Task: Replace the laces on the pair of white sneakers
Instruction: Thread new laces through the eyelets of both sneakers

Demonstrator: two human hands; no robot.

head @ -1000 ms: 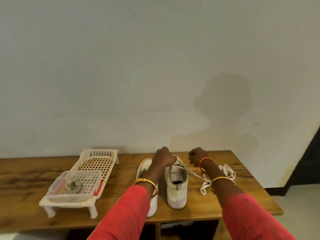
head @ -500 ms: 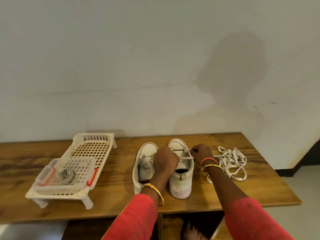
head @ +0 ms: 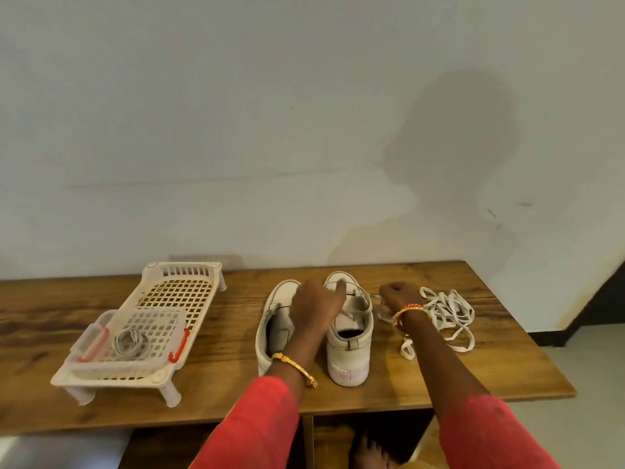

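White sneakers (head: 350,328) side by side on our wooden table (head: 507,360), our left hand (head: 316,304) resting loose-fingered on the right one, our right hand (head: 399,296) pinching its lace (head: 373,297), loose laces (head: 446,314) just beside.

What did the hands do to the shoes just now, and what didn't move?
The left hand came down from the right sneaker's toe to rest over its tongue. The right hand pulled back beside the right sneaker, still pinching the lace. The left sneaker, lace pile and rack stayed put.
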